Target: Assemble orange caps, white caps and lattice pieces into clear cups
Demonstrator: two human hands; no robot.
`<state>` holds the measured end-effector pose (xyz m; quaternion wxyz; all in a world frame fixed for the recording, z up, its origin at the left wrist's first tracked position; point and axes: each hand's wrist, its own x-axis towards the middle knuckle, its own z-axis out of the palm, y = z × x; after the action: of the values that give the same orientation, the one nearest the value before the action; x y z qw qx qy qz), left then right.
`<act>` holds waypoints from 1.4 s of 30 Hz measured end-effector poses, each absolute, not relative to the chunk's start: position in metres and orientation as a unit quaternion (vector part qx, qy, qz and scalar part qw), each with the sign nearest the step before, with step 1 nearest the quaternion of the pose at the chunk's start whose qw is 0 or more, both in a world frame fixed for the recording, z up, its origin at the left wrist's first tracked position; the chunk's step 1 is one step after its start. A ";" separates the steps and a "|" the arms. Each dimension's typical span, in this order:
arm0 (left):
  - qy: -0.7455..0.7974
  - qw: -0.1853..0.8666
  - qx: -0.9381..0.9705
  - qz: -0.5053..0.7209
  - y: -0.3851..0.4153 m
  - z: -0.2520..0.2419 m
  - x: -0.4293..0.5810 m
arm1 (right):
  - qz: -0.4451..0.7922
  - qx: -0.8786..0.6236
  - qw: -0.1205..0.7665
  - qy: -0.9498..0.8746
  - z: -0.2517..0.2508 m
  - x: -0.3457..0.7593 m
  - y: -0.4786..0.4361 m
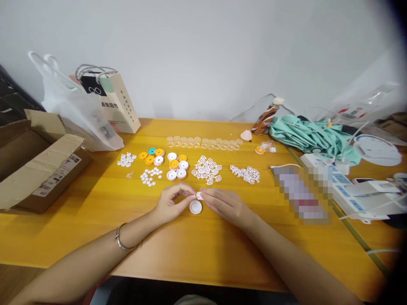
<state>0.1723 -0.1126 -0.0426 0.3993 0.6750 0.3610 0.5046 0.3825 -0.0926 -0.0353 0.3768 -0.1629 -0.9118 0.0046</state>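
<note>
Pinching a small white part (199, 195) between their fingertips, the left hand (171, 203) and right hand (227, 206) meet over the yellow desk (203, 254), and a white round cap (196, 207) lies on the desk just below the part, between the two hands. Farther back stands a row of clear little cups (203, 142), contents too small to tell; an open cardboard box (38, 169) sits far left, its inside hidden.

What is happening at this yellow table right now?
A person pinches a small white piece between the fingertips of the left hand and the right hand. A white round cap lies on the table between the two hands. Behind them lie piles of white pieces, orange and white caps and a row of clear cups.
</note>
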 end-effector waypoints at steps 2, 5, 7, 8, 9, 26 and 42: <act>0.362 0.399 0.675 0.503 -0.113 -0.042 0.173 | -0.005 -0.159 0.370 -0.915 -0.034 0.383 -0.093; 0.364 0.403 0.673 0.502 -0.114 -0.042 0.173 | -0.013 -0.147 0.346 -0.927 -0.033 0.385 -0.092; 0.363 0.404 0.674 0.501 -0.114 -0.042 0.174 | -0.014 -0.143 0.334 -0.931 -0.032 0.386 -0.093; 0.363 0.403 0.674 0.501 -0.114 -0.042 0.174 | -0.013 -0.143 0.331 -0.932 -0.031 0.387 -0.093; 0.363 0.401 0.675 0.501 -0.114 -0.043 0.174 | -0.011 -0.145 0.331 -0.932 -0.031 0.387 -0.093; 0.374 0.286 0.759 0.449 -0.106 -0.045 0.165 | 0.446 -0.326 0.455 -0.698 -0.047 0.356 -0.094; 0.420 0.277 0.729 0.465 -0.100 -0.044 0.164 | 0.220 -0.458 0.376 -0.775 -0.055 0.411 -0.043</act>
<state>0.1638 -0.1001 -0.0438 0.2766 0.7289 0.4196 0.4650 0.4110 -0.0429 -0.0553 0.3764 -0.4583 -0.7746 0.2196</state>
